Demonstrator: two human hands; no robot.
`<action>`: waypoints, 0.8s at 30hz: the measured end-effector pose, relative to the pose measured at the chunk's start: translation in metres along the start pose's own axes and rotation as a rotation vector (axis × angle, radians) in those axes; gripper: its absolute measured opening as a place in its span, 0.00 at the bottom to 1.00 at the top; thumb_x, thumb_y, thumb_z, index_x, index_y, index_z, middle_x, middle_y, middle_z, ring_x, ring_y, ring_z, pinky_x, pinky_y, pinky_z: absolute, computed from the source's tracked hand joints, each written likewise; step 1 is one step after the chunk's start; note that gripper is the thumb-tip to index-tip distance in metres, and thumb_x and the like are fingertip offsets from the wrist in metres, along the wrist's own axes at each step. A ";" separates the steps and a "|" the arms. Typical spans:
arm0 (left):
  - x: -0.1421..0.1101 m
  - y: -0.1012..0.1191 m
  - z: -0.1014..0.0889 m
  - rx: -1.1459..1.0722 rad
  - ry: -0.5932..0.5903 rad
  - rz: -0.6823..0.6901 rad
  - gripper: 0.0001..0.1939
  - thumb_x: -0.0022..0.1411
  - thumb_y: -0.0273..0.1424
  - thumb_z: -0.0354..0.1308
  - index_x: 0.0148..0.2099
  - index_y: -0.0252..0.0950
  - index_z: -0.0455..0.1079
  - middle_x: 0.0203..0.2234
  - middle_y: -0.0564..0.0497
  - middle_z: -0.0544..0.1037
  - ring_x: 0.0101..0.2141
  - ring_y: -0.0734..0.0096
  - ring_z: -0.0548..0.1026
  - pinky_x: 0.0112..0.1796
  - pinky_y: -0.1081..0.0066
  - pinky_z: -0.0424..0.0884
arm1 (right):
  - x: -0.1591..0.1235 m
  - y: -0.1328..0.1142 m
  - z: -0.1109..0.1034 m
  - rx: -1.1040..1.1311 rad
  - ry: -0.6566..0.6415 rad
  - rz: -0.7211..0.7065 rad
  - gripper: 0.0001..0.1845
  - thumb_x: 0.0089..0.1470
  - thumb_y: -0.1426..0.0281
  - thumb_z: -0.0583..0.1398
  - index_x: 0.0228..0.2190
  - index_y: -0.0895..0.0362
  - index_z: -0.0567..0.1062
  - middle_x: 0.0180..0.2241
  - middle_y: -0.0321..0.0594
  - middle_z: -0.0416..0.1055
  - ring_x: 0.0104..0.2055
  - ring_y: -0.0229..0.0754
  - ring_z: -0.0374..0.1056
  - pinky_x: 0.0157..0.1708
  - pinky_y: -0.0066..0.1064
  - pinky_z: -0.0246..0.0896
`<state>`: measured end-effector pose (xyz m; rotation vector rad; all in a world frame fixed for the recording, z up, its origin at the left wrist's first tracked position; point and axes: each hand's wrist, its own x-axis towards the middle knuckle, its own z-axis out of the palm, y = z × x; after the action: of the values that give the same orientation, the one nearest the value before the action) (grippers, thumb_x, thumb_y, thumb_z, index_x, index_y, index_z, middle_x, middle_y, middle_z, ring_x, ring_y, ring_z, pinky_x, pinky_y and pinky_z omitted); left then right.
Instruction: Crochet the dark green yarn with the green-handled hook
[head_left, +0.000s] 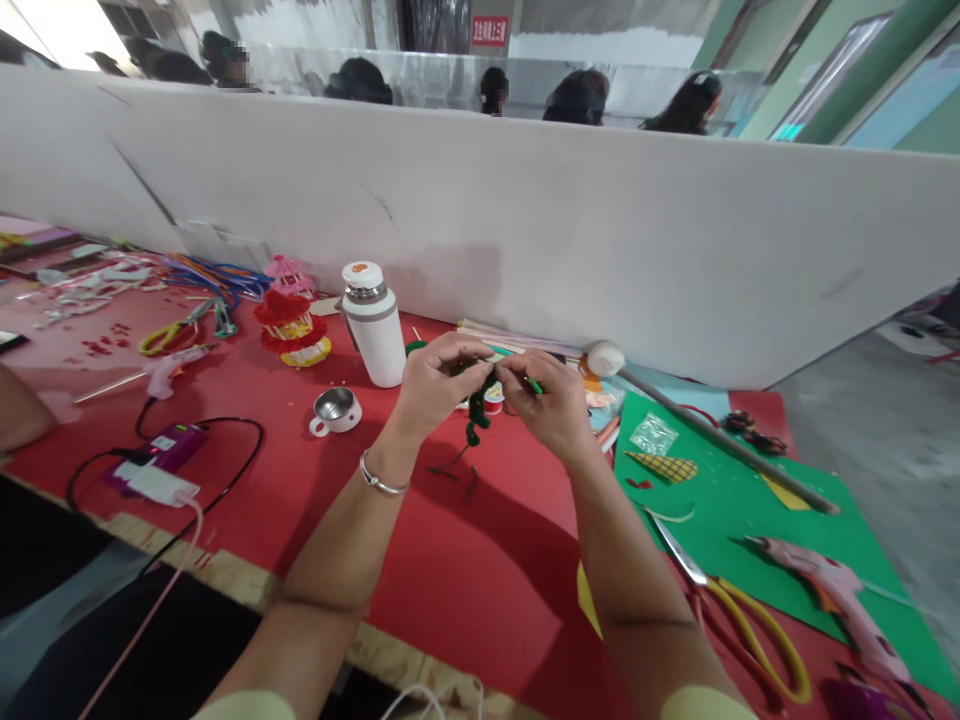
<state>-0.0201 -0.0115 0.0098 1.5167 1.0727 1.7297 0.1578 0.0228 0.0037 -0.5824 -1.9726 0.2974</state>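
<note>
Both my hands are raised over the red table cover and meet at a dark green pipe cleaner, whose twisted end hangs down between them. My left hand pinches its upper part with closed fingers. My right hand is closed too, on the same pipe cleaner and a thin green stick that pokes out past the fingers. A silver bracelet circles my left wrist. Just behind my left hand stands a white flask.
A small metal cup sits left of my hands; a red and yellow paper lantern stands further back. Right: green sheet, yellow scissors, pink glue gun. Left: another glue gun, power strip. White partition behind, people beyond.
</note>
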 end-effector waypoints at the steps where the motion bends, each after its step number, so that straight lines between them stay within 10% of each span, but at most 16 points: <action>1: 0.000 0.000 0.000 0.034 -0.002 0.034 0.04 0.55 0.28 0.69 0.36 0.37 0.83 0.35 0.47 0.83 0.37 0.69 0.79 0.39 0.70 0.75 | 0.000 0.001 0.000 -0.003 0.000 -0.003 0.06 0.65 0.71 0.61 0.38 0.53 0.80 0.32 0.38 0.79 0.35 0.40 0.74 0.37 0.31 0.68; 6: 0.001 -0.003 0.001 0.098 0.018 0.087 0.03 0.55 0.26 0.68 0.31 0.38 0.83 0.34 0.48 0.84 0.38 0.68 0.80 0.42 0.68 0.76 | 0.000 0.002 -0.001 -0.021 -0.005 -0.003 0.06 0.65 0.70 0.62 0.38 0.54 0.81 0.31 0.38 0.79 0.34 0.40 0.74 0.37 0.31 0.67; 16: 0.004 0.002 -0.003 -0.372 0.011 -0.351 0.09 0.48 0.34 0.76 0.30 0.36 0.83 0.31 0.50 0.82 0.22 0.82 0.71 0.23 0.77 0.66 | -0.001 -0.006 0.004 0.380 0.408 0.318 0.36 0.68 0.41 0.45 0.30 0.53 0.79 0.29 0.39 0.72 0.30 0.40 0.68 0.30 0.33 0.64; 24: 0.005 -0.003 -0.003 -0.462 -0.014 -0.429 0.11 0.46 0.34 0.78 0.30 0.35 0.83 0.29 0.51 0.81 0.23 0.81 0.72 0.24 0.78 0.67 | 0.000 -0.001 0.009 0.504 0.469 0.464 0.35 0.64 0.37 0.50 0.29 0.53 0.77 0.17 0.31 0.64 0.19 0.36 0.60 0.22 0.30 0.54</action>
<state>-0.0242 -0.0064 0.0098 0.9325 0.8377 1.5216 0.1491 0.0220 0.0001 -0.6944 -1.2302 0.8354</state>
